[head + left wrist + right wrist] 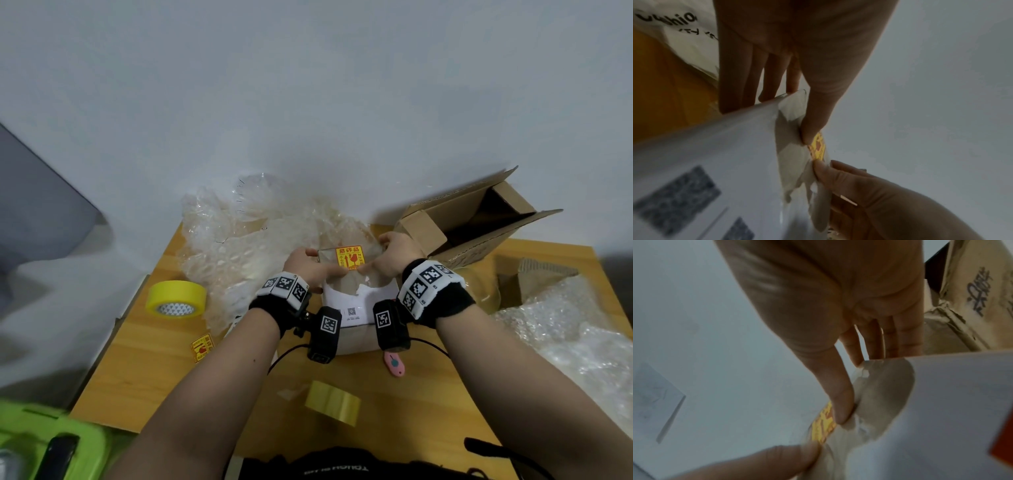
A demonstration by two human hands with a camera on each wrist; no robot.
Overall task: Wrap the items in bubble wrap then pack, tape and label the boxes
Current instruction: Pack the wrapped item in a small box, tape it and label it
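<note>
A closed cardboard box (356,337) with a white printed label (359,301) stands in the middle of the wooden table (144,377). A yellow and red fragile sticker (349,257) lies on the far part of its top. My left hand (305,265) and right hand (394,257) flank the sticker. Each thumb presses a lower corner of it, and the straight fingers reach over the box's edges. In the left wrist view my left hand (816,113) thumbs the sticker (819,147). In the right wrist view my right hand (840,402) presses the sticker (823,423).
Loose bubble wrap (239,240) is heaped at the back left, more (582,335) at the right. An open carton (479,219) lies at the back right. A yellow tape roll (176,298), a spare sticker (202,346), a pink cutter (394,365) and a yellowish tape piece (332,402) are on the table.
</note>
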